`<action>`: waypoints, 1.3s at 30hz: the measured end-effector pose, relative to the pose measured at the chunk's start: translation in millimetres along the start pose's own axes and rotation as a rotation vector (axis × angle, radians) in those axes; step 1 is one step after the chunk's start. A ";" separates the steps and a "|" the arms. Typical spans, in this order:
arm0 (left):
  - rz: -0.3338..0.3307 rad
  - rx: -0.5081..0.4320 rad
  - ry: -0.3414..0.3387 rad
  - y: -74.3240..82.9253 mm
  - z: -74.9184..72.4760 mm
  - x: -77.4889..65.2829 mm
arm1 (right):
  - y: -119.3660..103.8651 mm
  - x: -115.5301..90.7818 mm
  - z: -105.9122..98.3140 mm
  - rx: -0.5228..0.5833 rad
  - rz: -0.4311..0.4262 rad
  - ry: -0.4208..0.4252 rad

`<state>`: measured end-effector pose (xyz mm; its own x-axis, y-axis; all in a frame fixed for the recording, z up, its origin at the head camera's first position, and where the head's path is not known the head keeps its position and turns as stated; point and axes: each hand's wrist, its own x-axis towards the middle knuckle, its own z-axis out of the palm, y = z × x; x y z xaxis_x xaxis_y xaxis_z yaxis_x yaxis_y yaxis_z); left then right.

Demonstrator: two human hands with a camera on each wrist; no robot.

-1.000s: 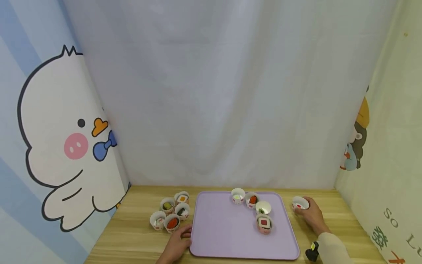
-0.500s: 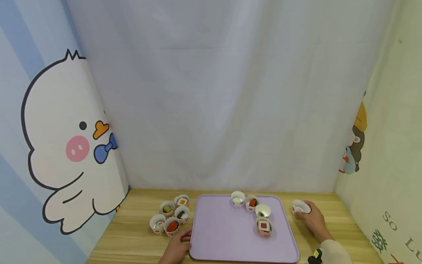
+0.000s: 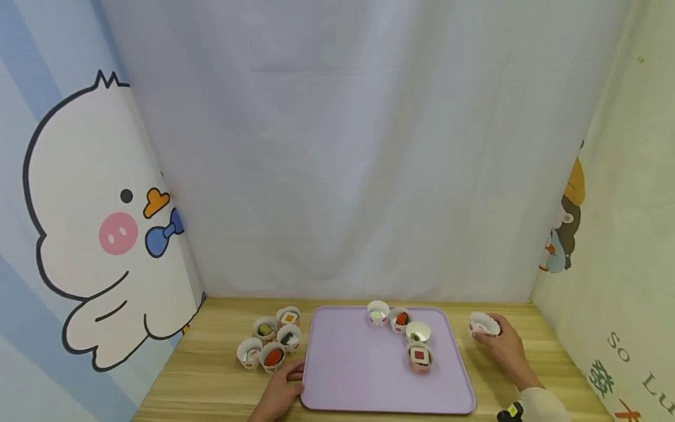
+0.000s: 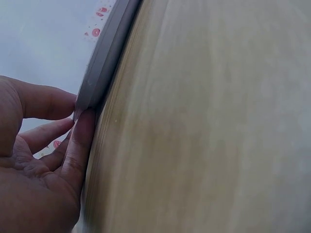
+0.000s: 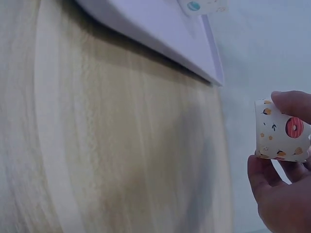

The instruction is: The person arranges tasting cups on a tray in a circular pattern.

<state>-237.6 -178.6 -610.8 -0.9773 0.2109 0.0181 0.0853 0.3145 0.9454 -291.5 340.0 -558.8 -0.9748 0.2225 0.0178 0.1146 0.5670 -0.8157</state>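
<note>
Being held in the right hand [image 3: 506,350], to the right of a lilac tray [image 3: 358,375]: a printed paper cup [image 3: 479,323].
The printed paper cup is gripped between the thumb and curled fingers, mouth upward, apart from the tray's right edge; its contents cannot be made out. The tray's left edge, toward its near end, is pinched by the fingers of the left hand [image 3: 278,391]. Four filled cups [image 3: 420,367] are grouped in the far right part of the tray, the nearest topped with white and red. Five filled cups [image 3: 272,358] are clustered on the wood-grain table [image 3: 197,378], left of the tray. The table is backed by a pale curtain [image 3: 337,146].
</note>
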 end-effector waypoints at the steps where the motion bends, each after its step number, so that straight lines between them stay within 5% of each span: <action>1: 0.000 0.003 0.002 0.5 0.1 0.0 | -1.8 -1.3 -1.1 -0.005 -0.002 0.002; 19: 0.025 -0.010 0.033 2.2 1.9 -3.1 | -35.0 -33.1 -7.1 0.050 -0.084 -0.004; 39: 0.000 -0.013 0.031 3.4 1.6 0.2 | -45.4 -63.0 17.6 0.073 -0.128 0.025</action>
<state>-237.2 -176.0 -608.1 -0.9829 0.1822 0.0279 0.0829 0.3022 0.9496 -238.7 286.2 -533.1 -0.9754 0.1722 0.1376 -0.0252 0.5331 -0.8457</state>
